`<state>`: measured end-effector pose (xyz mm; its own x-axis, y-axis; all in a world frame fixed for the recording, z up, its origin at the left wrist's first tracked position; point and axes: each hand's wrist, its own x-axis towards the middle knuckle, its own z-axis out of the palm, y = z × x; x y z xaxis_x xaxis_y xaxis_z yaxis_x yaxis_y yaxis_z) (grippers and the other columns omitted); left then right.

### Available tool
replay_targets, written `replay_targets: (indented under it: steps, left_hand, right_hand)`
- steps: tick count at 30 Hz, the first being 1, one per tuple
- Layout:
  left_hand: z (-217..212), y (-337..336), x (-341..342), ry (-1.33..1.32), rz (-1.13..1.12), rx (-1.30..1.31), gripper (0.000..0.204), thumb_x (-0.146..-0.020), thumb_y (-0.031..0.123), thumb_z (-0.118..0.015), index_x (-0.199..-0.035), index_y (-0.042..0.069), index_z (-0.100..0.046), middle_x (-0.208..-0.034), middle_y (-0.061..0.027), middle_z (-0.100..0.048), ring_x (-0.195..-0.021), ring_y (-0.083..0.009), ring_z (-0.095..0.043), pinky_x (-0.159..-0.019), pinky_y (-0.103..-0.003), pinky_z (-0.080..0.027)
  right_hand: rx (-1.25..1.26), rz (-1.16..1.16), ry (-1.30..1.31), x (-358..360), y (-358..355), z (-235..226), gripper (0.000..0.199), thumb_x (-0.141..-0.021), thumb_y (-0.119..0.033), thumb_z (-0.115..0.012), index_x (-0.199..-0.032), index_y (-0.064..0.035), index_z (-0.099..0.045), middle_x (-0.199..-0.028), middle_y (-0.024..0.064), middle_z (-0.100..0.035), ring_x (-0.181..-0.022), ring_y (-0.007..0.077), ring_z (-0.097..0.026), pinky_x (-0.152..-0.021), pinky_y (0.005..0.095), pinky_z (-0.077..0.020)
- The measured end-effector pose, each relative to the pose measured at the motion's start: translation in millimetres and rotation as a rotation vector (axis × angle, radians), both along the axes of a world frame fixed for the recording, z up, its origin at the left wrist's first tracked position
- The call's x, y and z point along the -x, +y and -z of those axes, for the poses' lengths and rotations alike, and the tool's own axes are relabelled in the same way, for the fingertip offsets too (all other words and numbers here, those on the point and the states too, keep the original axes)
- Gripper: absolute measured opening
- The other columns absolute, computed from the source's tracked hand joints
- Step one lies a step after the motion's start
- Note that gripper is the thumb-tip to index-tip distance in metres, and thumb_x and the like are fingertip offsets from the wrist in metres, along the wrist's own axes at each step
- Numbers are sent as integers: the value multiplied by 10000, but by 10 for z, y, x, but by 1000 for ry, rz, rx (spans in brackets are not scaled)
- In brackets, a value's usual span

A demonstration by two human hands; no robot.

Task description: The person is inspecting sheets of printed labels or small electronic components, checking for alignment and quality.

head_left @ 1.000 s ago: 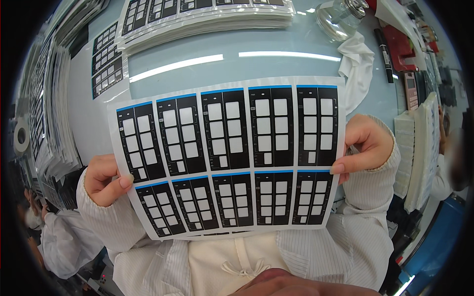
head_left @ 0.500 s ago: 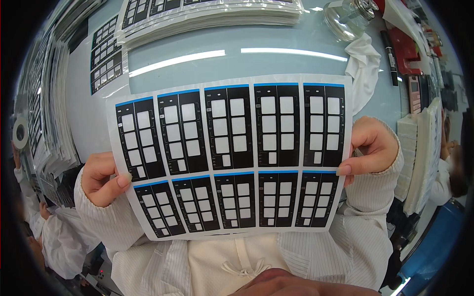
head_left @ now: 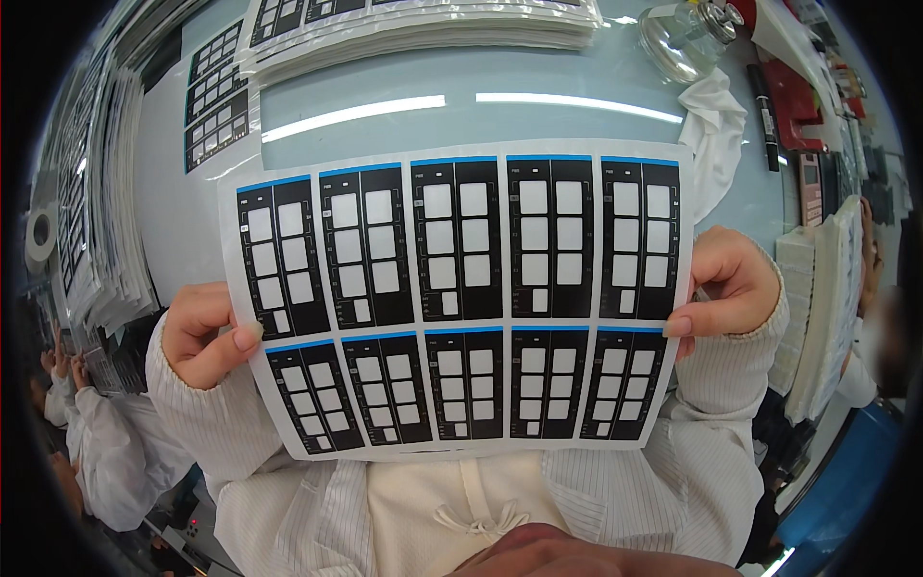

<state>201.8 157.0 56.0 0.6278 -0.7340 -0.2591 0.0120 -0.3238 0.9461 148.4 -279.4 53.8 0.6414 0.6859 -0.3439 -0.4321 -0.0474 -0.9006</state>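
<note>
Stretched between my two hands is a white sheet of printed labels (head_left: 461,324), bowed a little and held above the table's near side. Two rows of black panels with blue top edges and white squares cover it. My left hand (head_left: 205,332) pinches the sheet's left edge, thumb on the printed face and fingers behind. On the right edge, my right hand (head_left: 728,286) grips in the same way, its thumb on top. The fingertips behind the sheet are hidden.
A thick stack of similar sheets (head_left: 423,43) lies at the far side; more stacked sheets (head_left: 111,192) stand at left. Far right are a glass bottle with a metal top (head_left: 685,43), a crumpled white cloth (head_left: 713,135), a black marker (head_left: 762,115) and a calculator (head_left: 810,188).
The sheet and my left hand have shifted slightly right and upward in the picture. The background has also moved a little to the right. Both hands keep their hold.
</note>
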Motion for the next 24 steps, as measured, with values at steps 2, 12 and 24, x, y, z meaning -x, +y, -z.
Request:
replay_targets:
  steps: [2, 12, 24]
  left_hand:
    - [-14, 9, 10, -1, -4, -11, 268, -830, 173, -505, -658, -31, -529, -709, -120, -609, -572, -149, -555, -541, -257, -425]
    - [-68, -19, 53, 63, -57, -54, 254, -832, 163, -497, -659, -20, -530, -598, -58, -535, -490, -100, -452, -471, -231, -350]
    - [-16, -57, 88, 160, -156, -63, 249, -834, 154, -489, -643, -1, -525, -537, -20, -489, -447, -70, -377, -438, -224, -296]
  right_hand:
    - [-3, -9, -5, -6, -1, 8, 86, -786, -26, -618, -736, 44, -620, -673, 106, -639, -546, 115, -618, -468, 179, -472]
    - [-22, 67, 33, 27, -23, -13, 104, -788, -20, -608, -708, 46, -600, -664, 125, -631, -536, 121, -615, -453, 185, -474]
    - [-34, 149, 87, 43, -27, 5, 107, -804, -48, -593, -766, 52, -584, -681, 127, -627, -514, 110, -599, -438, 188, -471]
